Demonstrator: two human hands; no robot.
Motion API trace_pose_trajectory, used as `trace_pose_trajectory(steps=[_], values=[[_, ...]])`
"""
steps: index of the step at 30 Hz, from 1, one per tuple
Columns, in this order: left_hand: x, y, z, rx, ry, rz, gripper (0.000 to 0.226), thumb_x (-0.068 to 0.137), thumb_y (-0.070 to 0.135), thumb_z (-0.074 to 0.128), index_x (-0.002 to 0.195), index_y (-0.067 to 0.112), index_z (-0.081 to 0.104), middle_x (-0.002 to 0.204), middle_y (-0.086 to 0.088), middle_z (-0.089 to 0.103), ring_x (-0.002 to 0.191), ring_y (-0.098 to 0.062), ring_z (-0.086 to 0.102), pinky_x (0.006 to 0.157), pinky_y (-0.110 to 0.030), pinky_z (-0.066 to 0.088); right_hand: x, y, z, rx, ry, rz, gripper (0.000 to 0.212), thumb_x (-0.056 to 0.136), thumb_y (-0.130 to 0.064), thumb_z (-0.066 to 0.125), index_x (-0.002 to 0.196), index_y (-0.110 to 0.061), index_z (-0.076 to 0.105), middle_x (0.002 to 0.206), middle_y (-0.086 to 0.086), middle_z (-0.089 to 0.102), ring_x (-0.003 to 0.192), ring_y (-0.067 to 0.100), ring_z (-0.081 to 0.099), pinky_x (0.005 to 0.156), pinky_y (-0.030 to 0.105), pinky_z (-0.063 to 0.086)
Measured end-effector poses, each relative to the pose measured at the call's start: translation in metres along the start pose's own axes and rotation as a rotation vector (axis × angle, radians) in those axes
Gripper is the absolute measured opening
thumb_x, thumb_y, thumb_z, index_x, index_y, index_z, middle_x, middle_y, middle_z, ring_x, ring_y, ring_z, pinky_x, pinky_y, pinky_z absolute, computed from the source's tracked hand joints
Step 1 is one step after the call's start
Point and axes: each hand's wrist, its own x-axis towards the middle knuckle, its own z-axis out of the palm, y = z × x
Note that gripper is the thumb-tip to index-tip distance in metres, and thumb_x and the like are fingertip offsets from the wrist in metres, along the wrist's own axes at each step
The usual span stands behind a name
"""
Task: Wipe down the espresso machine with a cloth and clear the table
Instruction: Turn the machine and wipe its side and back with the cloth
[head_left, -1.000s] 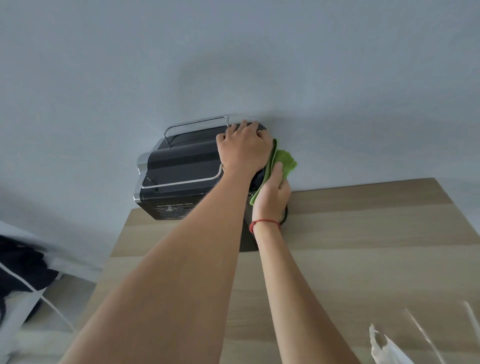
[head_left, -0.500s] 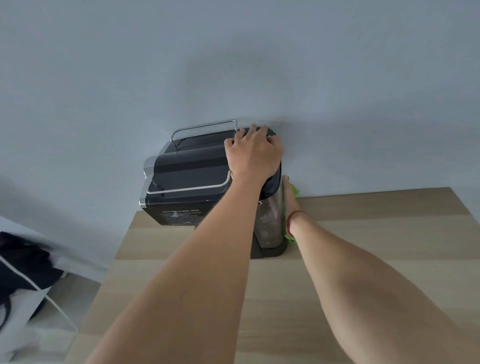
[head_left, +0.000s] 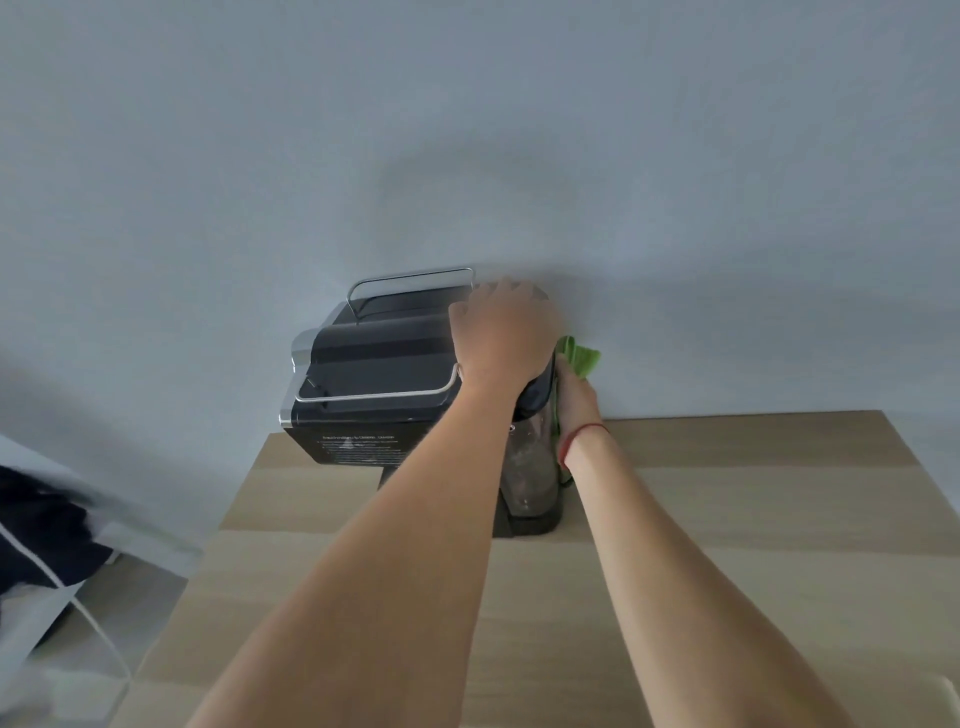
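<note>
1. The espresso machine (head_left: 379, 374) stands at the far edge of the wooden table (head_left: 727, 519), close against the wall (head_left: 467, 130). The step in hand looks like wiping its right side.
2. The left hand (head_left: 501, 338) lies palm-down on the top right corner, fingers together and curled over the back edge. It should press straight down, so the machine neither slides nor tips toward the wall.
3. The right hand (head_left: 574, 402) presses the green cloth (head_left: 582, 356) flat against the right side, beside the clear water tank (head_left: 530, 467). Whether its fingers are spread or closed I cannot tell; they are hidden against the machine.
4. Good strokes probably run top to bottom, with an even, light push.
5. A fold of cloth sticks up above the hand; tucking it in would likely keep it from snagging.
6. The tank may come loose, so gentle pressure there seems wise.
</note>
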Motion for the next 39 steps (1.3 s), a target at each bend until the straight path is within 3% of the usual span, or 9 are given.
trace_pose_trajectory(steps=[5,12,18,20,23,26,30,33,39], values=[[-0.001,0.0,-0.002,0.019,0.002,0.023,0.045,0.096,0.031,0.03,0.134,0.023,0.053,0.141,0.003,0.051,0.134,-0.021,0.04,0.105,-0.042,0.028,-0.014,-0.015,0.004,0.137,-0.014,-0.033,0.046,0.092,-0.042,0.052,0.122,-0.007,0.06,0.115,0.015,0.067,0.107,0.031,0.063,0.101,0.046,0.048],[-0.004,0.001,-0.002,0.011,-0.027,0.01,0.045,0.096,0.03,0.03,0.134,0.023,0.053,0.143,0.004,0.049,0.136,-0.021,0.038,0.107,-0.041,0.026,-0.04,-0.037,-0.004,0.389,-0.169,0.035,0.043,0.093,-0.043,0.052,0.118,-0.01,0.063,0.107,0.012,0.069,0.097,0.028,0.067,0.086,0.042,0.055],[-0.003,0.004,-0.01,-0.003,-0.099,0.001,0.045,0.095,0.028,0.03,0.134,0.022,0.052,0.142,0.003,0.049,0.136,-0.022,0.038,0.109,-0.043,0.026,-0.062,-0.072,-0.028,0.55,-0.252,0.053,0.056,0.09,-0.052,0.049,0.125,-0.01,0.061,0.125,0.016,0.063,0.117,0.032,0.059,0.107,0.048,0.041],[-0.005,0.006,-0.016,-0.02,-0.079,0.001,0.042,0.095,0.026,0.032,0.125,0.015,0.057,0.132,-0.004,0.055,0.129,-0.025,0.045,0.11,-0.044,0.03,-0.076,-0.09,-0.036,0.615,-0.314,-0.003,0.057,0.091,-0.052,0.045,0.126,-0.009,0.06,0.128,0.015,0.062,0.119,0.032,0.058,0.107,0.047,0.04],[-0.019,0.016,-0.032,-0.197,0.096,-0.033,0.032,0.095,0.022,0.036,0.09,0.006,0.063,0.092,-0.009,0.064,0.091,-0.028,0.059,0.087,-0.039,0.045,-0.098,-0.108,-0.044,0.655,-0.386,-0.067,0.06,0.092,-0.056,0.042,0.124,-0.008,0.061,0.118,0.016,0.064,0.109,0.034,0.06,0.104,0.049,0.041],[-0.04,0.025,-0.052,-0.712,-0.02,-0.262,0.045,0.1,0.037,0.03,0.081,0.006,0.058,0.088,-0.01,0.059,0.084,-0.028,0.055,0.075,-0.034,0.043,-0.124,-0.111,-0.041,0.625,-0.456,-0.1,0.058,0.091,-0.058,0.039,0.113,-0.011,0.063,0.107,0.013,0.066,0.098,0.031,0.062,0.097,0.045,0.046],[-0.068,0.011,-0.08,-1.19,-0.178,-0.506,0.055,0.096,0.061,0.028,0.103,0.014,0.056,0.102,-0.005,0.06,0.096,-0.02,0.058,0.087,-0.034,0.046,-0.156,-0.097,-0.025,0.509,-0.472,-0.057,0.049,0.09,-0.055,0.046,0.103,-0.013,0.068,0.098,0.011,0.071,0.094,0.029,0.065,0.09,0.044,0.051],[-0.086,-0.009,-0.093,-1.22,-0.219,-0.523,0.066,0.09,0.069,0.035,0.111,0.011,0.061,0.103,-0.004,0.065,0.098,-0.021,0.062,0.083,-0.033,0.048,-0.174,-0.08,-0.012,0.406,-0.434,-0.009,0.046,0.089,-0.051,0.052,0.111,-0.012,0.066,0.1,0.012,0.068,0.092,0.03,0.064,0.088,0.045,0.051],[-0.149,-0.066,-0.08,-0.984,-0.151,-0.489,0.037,0.094,0.04,0.053,0.092,0.005,0.064,0.091,-0.011,0.066,0.086,-0.027,0.064,0.083,-0.042,0.054,-0.202,-0.011,-0.005,0.125,-0.205,0.025,0.05,0.07,-0.032,0.076,0.113,-0.008,0.064,0.106,0.015,0.07,0.095,0.032,0.069,0.084,0.05,0.056]])
